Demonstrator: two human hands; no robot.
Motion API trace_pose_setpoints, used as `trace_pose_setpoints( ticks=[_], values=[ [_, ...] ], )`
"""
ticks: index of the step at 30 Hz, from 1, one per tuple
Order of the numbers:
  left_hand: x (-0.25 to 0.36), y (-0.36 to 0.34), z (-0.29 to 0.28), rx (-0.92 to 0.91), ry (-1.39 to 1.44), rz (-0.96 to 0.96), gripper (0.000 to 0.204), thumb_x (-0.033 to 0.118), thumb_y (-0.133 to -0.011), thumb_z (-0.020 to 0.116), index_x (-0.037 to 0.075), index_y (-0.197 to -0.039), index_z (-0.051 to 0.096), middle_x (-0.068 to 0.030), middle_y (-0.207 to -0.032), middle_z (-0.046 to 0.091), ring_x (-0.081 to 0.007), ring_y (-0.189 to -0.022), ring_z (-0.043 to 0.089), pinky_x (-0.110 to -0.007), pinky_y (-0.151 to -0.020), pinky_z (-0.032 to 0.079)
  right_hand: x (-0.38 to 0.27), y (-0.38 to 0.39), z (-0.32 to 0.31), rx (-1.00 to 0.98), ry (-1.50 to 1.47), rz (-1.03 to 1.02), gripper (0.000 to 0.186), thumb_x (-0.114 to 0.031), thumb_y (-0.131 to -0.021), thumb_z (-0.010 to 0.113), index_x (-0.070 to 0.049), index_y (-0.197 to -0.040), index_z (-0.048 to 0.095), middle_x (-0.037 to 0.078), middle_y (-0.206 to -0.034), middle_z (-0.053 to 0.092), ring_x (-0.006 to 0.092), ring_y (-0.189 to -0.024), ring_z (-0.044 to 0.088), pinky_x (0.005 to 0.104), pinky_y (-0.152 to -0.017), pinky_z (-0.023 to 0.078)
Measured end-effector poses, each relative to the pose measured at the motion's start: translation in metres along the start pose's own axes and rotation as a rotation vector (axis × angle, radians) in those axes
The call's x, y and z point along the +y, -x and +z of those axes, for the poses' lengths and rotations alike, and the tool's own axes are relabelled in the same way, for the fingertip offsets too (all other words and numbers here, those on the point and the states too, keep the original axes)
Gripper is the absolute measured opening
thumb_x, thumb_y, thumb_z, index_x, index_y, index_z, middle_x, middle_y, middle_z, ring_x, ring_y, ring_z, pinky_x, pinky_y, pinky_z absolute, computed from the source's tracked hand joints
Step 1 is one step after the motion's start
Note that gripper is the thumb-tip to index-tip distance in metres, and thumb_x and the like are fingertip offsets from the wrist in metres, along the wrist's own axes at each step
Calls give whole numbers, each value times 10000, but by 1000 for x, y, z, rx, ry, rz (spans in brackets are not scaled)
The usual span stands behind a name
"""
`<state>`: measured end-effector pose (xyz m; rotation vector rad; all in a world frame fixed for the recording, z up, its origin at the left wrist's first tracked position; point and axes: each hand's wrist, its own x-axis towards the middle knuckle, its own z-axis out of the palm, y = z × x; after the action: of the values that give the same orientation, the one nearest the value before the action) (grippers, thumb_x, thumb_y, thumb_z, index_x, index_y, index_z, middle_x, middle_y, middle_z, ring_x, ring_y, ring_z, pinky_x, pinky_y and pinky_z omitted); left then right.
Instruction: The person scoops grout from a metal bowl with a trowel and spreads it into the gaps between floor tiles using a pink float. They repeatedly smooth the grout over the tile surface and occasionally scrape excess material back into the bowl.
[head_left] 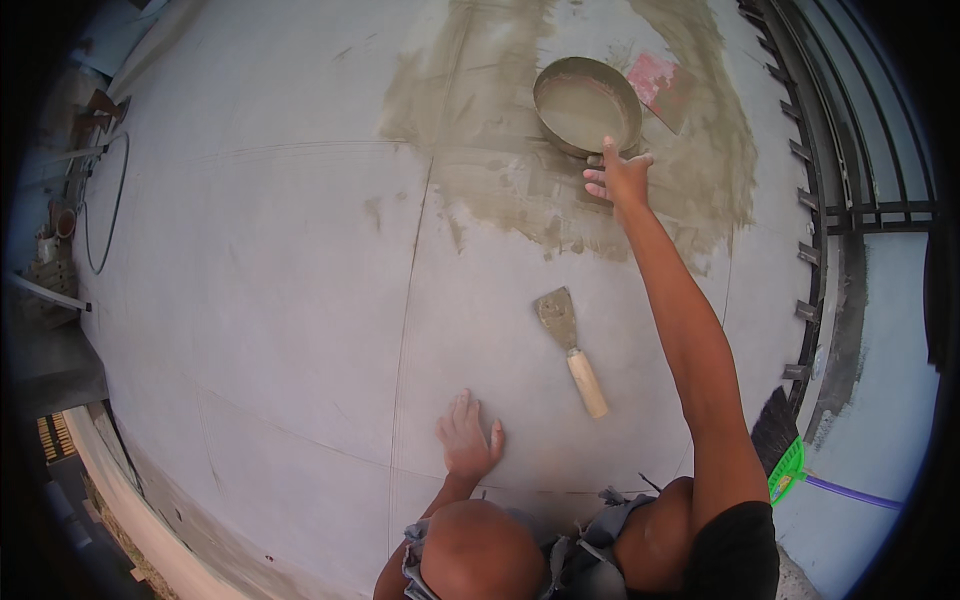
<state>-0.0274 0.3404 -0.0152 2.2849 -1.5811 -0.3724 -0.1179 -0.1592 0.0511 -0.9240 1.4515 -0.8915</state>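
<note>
My left hand lies flat on the pale grey floor, fingers spread, holding nothing. With my right arm stretched forward, my right hand is at the near rim of a round, shallow pan with greyish-brown, wet-looking material in it. One finger reaches over the rim and the others are apart outside it; a firm hold does not show. Touching or close to the pan's right side is a flat red-pink spreader, partly smeared. Between my hands rests a putty knife with a coated blade and wooden handle.
A wet greyish-brown coat covers the floor around the pan. Thin joint lines cross the floor. Along the right runs a dark metal rail with short tabs; a broom with a green head lies near it. A dark hose curves at the left.
</note>
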Motion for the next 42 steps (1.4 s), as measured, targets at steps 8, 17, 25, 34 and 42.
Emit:
trace_pose_setpoints(
  ticks=[8, 17, 25, 34, 42],
  values=[
    [0, 2, 0, 46, 15, 3, 593, 300, -928, 695, -26, -1399, 540, -229, -1555, 502, -406, -1422, 454, -593, -1126, 316, 19, -13, -2, -26, -89, -42, 1047, -96, -1017, 640, 138, -1486, -267, 207, -1007, 656, 207, -753, 705, 304, -634, 612],
    [4, 2, 0, 52, 39, 15, 620, 253, -915, 706, -45, -1415, 492, -239, -1559, 468, -434, -1422, 419, -591, -1155, 269, 35, 19, -41, -93, 74, -74, 1107, -41, -992, 630, 16, -1571, -311, 142, -984, 651, 144, -688, 588, 285, -593, 489],
    [4, 3, -3, 73, 63, 22, 683, 277, -935, 682, -73, -1479, 461, -252, -1573, 451, -427, -1435, 412, -588, -1164, 272, 30, 145, -95, -307, 208, -116, 1041, -75, -1013, 625, -23, -1631, -211, 73, -893, 595, 125, -670, 504, 276, -598, 428],
    [-11, 8, 4, 434, 855, -32, 648, 339, -1100, 500, -74, -1559, 306, -238, -1504, 488, -361, -1381, 501, -507, -1145, 358, 66, 343, -141, -504, 195, 37, 971, -100, -1038, 601, -34, -1645, -154, 71, -892, 597, 118, -692, 511, 279, -625, 456],
    [-37, 76, -9, 279, 1135, -384, 592, 428, -1150, 414, -68, -1445, 542, -172, -1362, 609, -258, -1256, 599, -393, -1106, 431, 175, 417, -160, -578, 300, 77, 975, -103, -1039, 584, -30, -1639, -181, 93, -841, 649, 149, -678, 597, 322, -658, 511]
  ],
)
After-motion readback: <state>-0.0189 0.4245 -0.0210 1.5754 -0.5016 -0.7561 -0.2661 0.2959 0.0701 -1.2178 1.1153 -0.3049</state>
